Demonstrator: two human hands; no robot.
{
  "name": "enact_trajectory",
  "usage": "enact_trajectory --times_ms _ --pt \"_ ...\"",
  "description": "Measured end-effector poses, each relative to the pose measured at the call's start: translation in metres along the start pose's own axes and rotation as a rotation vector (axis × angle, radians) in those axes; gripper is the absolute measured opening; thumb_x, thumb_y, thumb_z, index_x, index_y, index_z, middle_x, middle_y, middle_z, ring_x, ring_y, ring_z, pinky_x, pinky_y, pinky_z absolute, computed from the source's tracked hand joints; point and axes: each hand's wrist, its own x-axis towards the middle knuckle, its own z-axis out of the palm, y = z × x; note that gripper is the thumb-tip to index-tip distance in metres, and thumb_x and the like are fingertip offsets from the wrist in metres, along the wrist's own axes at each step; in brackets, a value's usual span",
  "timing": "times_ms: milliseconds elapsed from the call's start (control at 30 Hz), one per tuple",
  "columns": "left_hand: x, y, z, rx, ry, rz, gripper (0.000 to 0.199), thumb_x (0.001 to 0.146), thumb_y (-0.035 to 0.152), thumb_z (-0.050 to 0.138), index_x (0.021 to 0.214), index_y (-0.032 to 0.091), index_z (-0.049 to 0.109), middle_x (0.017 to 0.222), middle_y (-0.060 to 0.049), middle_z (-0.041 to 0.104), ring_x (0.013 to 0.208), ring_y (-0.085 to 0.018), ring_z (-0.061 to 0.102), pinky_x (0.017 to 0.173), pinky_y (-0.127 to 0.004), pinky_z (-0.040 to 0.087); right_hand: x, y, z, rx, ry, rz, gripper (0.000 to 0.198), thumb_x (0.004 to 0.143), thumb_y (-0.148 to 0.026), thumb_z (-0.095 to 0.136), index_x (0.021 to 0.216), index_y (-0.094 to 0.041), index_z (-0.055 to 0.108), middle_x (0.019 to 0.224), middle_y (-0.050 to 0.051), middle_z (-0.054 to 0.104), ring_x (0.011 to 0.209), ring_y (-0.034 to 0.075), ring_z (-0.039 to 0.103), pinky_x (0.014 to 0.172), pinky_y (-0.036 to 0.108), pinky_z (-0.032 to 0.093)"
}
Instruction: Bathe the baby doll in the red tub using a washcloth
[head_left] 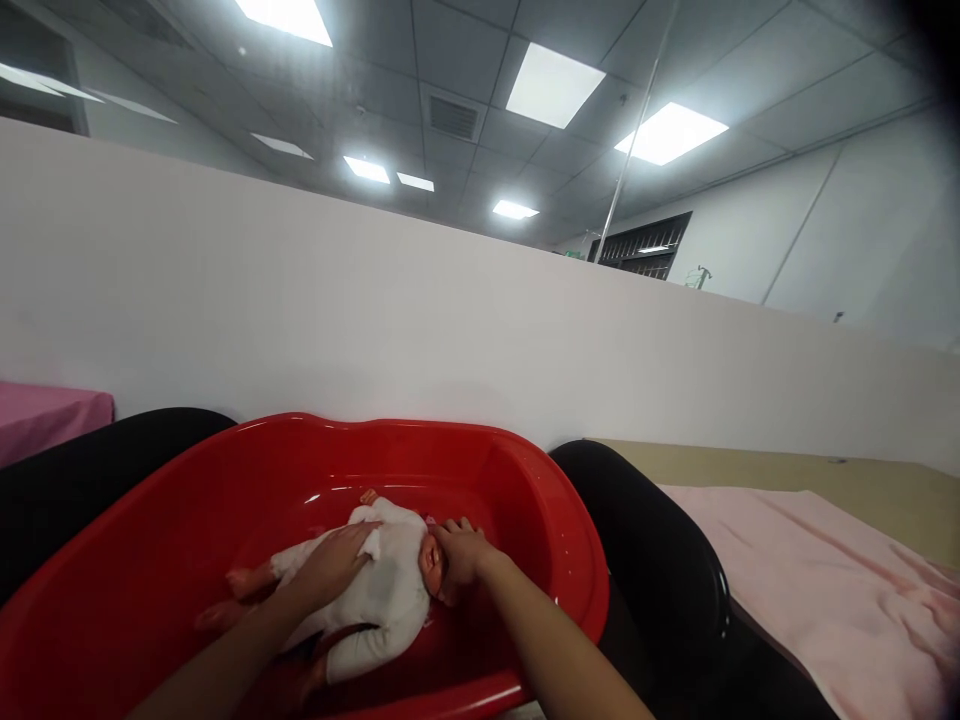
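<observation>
Nearest us, our two bare forearms reach in from the bottom edge, the left slanting up to the right across the doll's legs, the right slanting up to the left over the tub's near rim. Our hands are apart: the left hand (346,562) lies back-up on the torso of the doll (397,575), with a scrap of white fabric at its fingers, and we cannot tell whether it grips. The right hand (463,555) bends over the head, fingers pointing away from us; its hold is hidden too. The doll, in a white long-sleeved suit, lies inside the red tub (581,545), head to the right, bare feet to the left. Beside the tub we see black rounded shapes (637,540), and to the right a pale pink sheet (810,565) on a tan surface (750,465). Behind stands a white partition (450,310); beyond it, lit panels (555,85) shine in a grey tiled ceiling (457,50).
</observation>
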Motion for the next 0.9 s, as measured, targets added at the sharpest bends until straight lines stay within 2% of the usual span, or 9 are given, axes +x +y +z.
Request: enact_trajectory --times_ms 100,200,333,467,533,733,900 --pt "0.003 0.012 0.017 -0.025 -0.064 0.163 0.069 0.082 0.032 0.049 0.151 0.036 0.051 0.159 0.003 0.045 0.148 -0.03 0.038 0.125 -0.04 0.023 0.003 0.002 0.002 -0.004 -0.012 0.0 0.136 0.042 -0.031 0.088 0.161 -0.029 0.023 0.158 0.015 0.038 0.144 0.045 0.03 0.113 0.066 0.031" --pt "0.005 0.008 0.028 -0.001 -0.095 0.194 0.072 0.082 0.031 0.049 0.154 0.036 0.047 0.164 0.003 0.036 0.152 -0.029 0.031 0.127 -0.042 0.019 0.004 0.002 0.003 0.0 -0.018 0.014 0.135 0.042 -0.03 0.088 0.161 -0.03 0.024 0.158 0.015 0.037 0.144 0.045 0.03 0.112 0.065 0.032" --pt "0.008 -0.013 0.031 0.015 -0.065 0.079 0.067 0.087 0.037 0.045 0.154 0.041 0.046 0.162 0.006 0.038 0.152 -0.028 0.033 0.125 -0.046 0.024 0.003 -0.001 0.002 -0.005 -0.014 0.023 0.136 0.043 -0.031 0.086 0.162 -0.027 0.02 0.157 0.016 0.038 0.142 0.044 0.032 0.113 0.065 0.032" --pt "0.008 -0.034 0.027 0.101 -0.09 -0.064 0.068 0.092 0.039 0.037 0.156 0.017 0.045 0.161 -0.011 0.041 0.151 -0.033 0.032 0.123 -0.048 0.026 0.0 -0.004 0.0 -0.028 0.002 0.014 0.133 0.044 -0.033 0.085 0.161 -0.024 0.024 0.153 0.016 0.043 0.137 0.043 0.039 0.11 0.064 0.037" --pt "0.006 -0.044 0.026 0.142 -0.109 -0.123 0.068 0.094 0.039 0.034 0.155 0.011 0.045 0.16 -0.015 0.041 0.151 -0.033 0.033 0.123 -0.049 0.026 0.0 -0.004 0.0 -0.027 0.002 0.017 0.132 0.044 -0.035 0.085 0.161 -0.025 0.024 0.153 0.016 0.044 0.137 0.043 0.039 0.11 0.064 0.036" --pt "-0.002 -0.069 0.021 0.194 -0.083 -0.226 0.061 0.098 0.036 0.029 0.147 0.012 0.054 0.152 -0.018 0.051 0.143 -0.033 0.044 0.115 -0.053 0.033 0.003 0.0 0.003 -0.017 -0.002 0.012 0.136 0.043 -0.035 0.086 0.162 -0.026 0.021 0.153 0.015 0.043 0.14 0.045 0.036 0.11 0.065 0.035" --pt "-0.018 -0.078 0.006 0.32 -0.137 -0.379 0.057 0.097 0.031 0.032 0.148 0.015 0.052 0.141 -0.02 0.06 0.131 -0.04 0.053 0.097 -0.06 0.044 0.002 0.001 0.0 -0.002 -0.005 0.012 0.135 0.041 -0.035 0.087 0.161 -0.03 0.023 0.152 0.013 0.044 0.14 0.043 0.036 0.111 0.062 0.036"
